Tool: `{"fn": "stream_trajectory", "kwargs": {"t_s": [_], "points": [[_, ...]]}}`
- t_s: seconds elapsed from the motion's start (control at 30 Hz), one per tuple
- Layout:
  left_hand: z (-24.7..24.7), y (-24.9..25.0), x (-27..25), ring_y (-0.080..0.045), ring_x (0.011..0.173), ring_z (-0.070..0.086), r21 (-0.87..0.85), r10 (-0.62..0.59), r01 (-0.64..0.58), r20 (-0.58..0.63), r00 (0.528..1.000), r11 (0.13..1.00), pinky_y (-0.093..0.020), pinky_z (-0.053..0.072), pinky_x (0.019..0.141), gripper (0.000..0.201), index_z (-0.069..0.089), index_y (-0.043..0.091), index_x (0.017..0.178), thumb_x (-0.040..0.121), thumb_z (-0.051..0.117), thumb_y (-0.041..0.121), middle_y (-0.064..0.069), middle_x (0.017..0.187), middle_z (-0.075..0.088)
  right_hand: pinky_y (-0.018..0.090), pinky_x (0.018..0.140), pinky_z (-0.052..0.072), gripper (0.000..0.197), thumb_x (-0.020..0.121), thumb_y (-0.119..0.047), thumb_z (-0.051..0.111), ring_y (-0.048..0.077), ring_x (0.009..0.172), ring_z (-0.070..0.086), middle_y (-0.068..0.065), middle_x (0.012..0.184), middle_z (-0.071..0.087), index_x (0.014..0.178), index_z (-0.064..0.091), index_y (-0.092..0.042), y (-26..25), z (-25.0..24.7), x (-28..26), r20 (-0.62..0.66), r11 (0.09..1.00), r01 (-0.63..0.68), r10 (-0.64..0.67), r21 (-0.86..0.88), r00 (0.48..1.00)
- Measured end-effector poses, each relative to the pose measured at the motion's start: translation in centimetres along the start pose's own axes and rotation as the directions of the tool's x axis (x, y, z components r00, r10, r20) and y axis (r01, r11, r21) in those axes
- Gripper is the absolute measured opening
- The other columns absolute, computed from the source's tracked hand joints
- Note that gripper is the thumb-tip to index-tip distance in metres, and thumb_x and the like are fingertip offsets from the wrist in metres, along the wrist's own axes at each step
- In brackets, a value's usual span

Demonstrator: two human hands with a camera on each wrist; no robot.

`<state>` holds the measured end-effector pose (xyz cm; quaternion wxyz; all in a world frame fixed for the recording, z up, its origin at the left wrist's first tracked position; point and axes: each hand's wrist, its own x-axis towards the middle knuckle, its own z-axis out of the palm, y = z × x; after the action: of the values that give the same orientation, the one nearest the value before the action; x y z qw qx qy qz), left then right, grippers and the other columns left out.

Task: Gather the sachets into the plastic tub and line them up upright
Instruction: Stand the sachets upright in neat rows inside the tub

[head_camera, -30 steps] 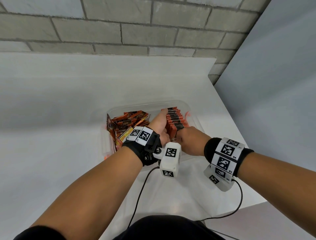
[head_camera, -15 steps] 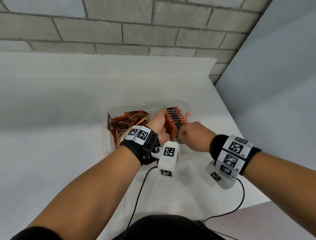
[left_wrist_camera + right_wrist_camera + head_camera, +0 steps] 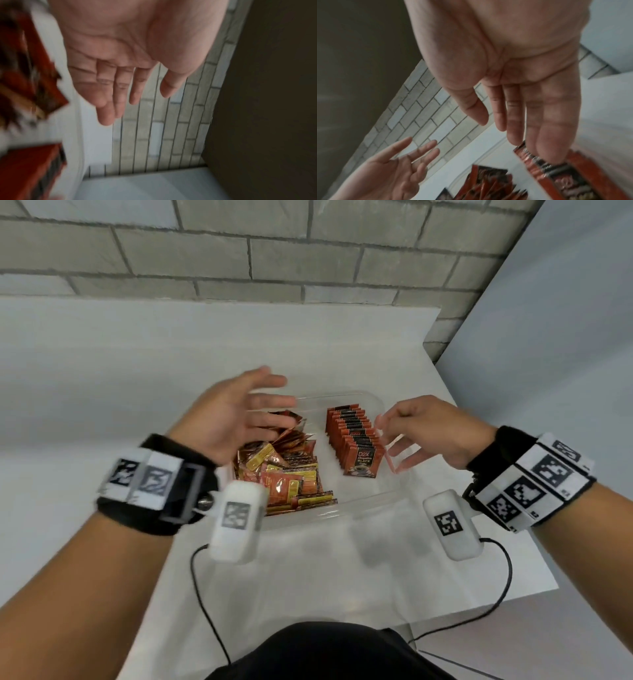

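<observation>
— While both hands are hovering over the tub [image 3: 356, 510], are they holding anything?
— No. The left hand [image 3: 226, 419] is hanging palm-in above the loose pile [image 3: 284, 470], fingers [image 3: 106, 102] spread apart, grip empty. The right hand [image 3: 431, 433] is also slack, grip apart, touching nothing.
— Where are the sachets sitting?
— All inside the tub on the counter [image 3: 85, 392]: a jumbled pile at the left, an upright row [image 3: 354, 440] standing along the right side.

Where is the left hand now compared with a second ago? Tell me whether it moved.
Yes. The left hand has lifted off the upright row of sachets and swung left, now open above the loose pile in the plastic tub.
</observation>
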<state>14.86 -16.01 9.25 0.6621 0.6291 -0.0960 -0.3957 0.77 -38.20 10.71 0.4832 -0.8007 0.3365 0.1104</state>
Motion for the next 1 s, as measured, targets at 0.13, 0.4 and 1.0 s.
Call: {"fn": "stream_trajectory", "kwargs": {"t_s": [0.13,0.4,1.0], "points": [[-6.5,-0.9,-2.0,-0.011,0.062,0.057,0.083,0.087,-0.065,-0.288,0.954,0.994,-0.022,0.039,0.050,0.023,0.066,0.022,0.104,0.094,0.052,0.037,-0.005,0.095,0.068,0.032,0.066,0.058,0.013,0.090,-0.020,0.059,0.019,0.089,0.063,0.005,0.099,0.063,0.100,0.065,-0.015,-1.1,3.8,0.0,0.105,0.986,0.069,-0.053,-0.152,0.993],[-7.6,-6.5,-3.0,-0.020,0.064,0.061,0.109,-0.148,0.189,-0.302,0.942,0.976,-0.032,0.055,0.059,0.032,0.055,0.014,0.119,0.089,0.065,0.020,-0.009,0.094,0.062,0.030,0.062,0.055,0.038,0.086,-0.032,0.065,0.023,0.080,0.062,0.010,0.112,0.064,0.116,0.061,-0.010,-4.2,9.1,1.5,0.365,0.700,0.228,0.050,-0.676,0.930],[-7.1,-7.4,-2.7,-0.017,0.054,0.060,0.041,-0.118,0.133,-0.253,0.960,0.990,-0.027,0.052,0.049,0.034,0.057,0.008,0.114,0.082,0.066,0.000,-0.009,0.079,0.065,0.030,0.068,0.058,0.037,0.096,-0.015,0.051,0.025,0.084,0.064,0.003,0.104,0.054,0.132,0.050,-0.011,-3.8,12.0,2.1,0.474,0.514,0.393,0.030,-0.762,0.880]]}}
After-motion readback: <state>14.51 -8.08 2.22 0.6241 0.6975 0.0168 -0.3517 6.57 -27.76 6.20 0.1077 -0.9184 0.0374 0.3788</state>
